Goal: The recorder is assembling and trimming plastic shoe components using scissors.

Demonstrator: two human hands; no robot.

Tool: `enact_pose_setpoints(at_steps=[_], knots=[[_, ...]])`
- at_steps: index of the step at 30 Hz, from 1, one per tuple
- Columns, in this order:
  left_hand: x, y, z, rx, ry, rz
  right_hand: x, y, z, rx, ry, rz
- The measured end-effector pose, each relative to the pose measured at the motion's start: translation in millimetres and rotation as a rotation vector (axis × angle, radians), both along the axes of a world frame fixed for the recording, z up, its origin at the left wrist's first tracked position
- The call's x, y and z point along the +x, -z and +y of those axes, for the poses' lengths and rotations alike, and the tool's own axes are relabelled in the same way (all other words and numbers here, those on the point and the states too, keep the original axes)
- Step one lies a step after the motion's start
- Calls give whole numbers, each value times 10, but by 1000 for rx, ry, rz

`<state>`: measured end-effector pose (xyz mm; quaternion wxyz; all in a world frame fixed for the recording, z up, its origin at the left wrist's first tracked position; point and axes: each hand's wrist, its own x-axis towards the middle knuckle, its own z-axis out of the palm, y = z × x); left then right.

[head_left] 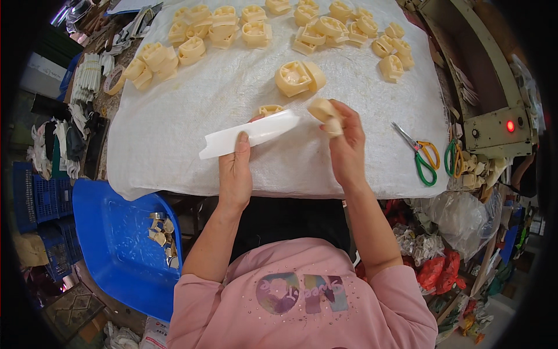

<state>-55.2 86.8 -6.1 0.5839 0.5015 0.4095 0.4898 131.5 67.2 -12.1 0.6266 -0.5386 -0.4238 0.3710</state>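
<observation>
My left hand (235,177) is closed on a flat white plastic sleeve (221,141), thumb on top, its jagged open-looking end pointing right. Behind the sleeve's upper edge peeks a cream molded part (271,109); whether my left fingers touch it I cannot tell. In my right hand (349,148) is a curled cream piece (323,110), slightly blurred, just off the sleeve's right end. Beyond both hands, a cream molded part (293,78) with a honeycomb-like inside lies on the white-covered table (174,122). Several more cream parts (256,32) stand in clusters along the far side.
Scissors (427,160) with green and orange handles lie at the table's right, near a second pair (453,157). A beige machine box (500,131) with a red light stands at right. Below left is a blue tub (116,232) holding scraps. White strips (87,78) are bundled at left.
</observation>
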Motion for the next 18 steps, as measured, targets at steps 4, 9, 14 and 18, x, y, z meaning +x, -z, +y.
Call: enact_pose_setpoints(at_steps=[4,9,14,18], knots=[[-11,-100,-123,160,-27,104,181,-296,-381,-89,-5,-54],[137,-149,-335,-101,125,-311,164,-464,-800,126,-168,-94],[317,-221,-569,-263,185,-367,43,-472,-840,520,-83,-614],[323,-314,-638,-273,254,-374,-123,-336,-853,533,-50,-458]])
